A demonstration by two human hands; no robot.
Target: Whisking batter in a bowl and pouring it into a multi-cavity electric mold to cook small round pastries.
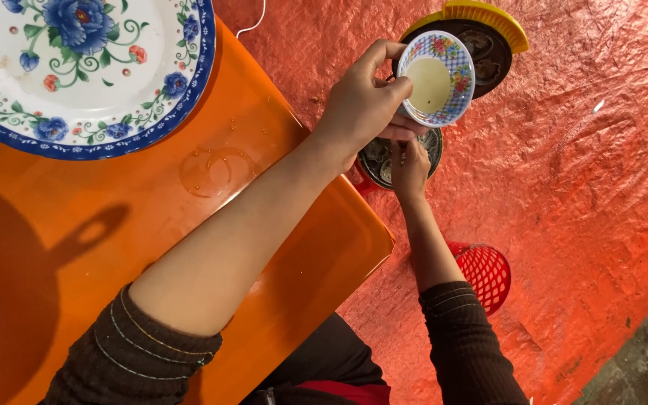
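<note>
Small blue-checked floral bowl (pixel 436 78) gripped at its rim by the left hand (pixel 361 105), held tilted beyond the orange table (pixel 279 225) edge, right hand (pixel 409 169) lowered onto a dark round pot (pixel 384 161) below, its grip hidden, floral plate (pixel 84 67) set on the table.

Left: orange table (pixel 279 247) edge blocked my arms.
Far: yellow-rimmed dish (pixel 489 30) stood close.
Right: red mat (pixel 586 172) lay open.
Near: red basket (pixel 485 274) crowded my right forearm.

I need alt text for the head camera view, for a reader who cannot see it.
The left hand holds up a small round bowl with a blue checked floral rim, while the right hand reaches to a dark round dish below. A large blue-flowered plate sits on an orange table.
</note>
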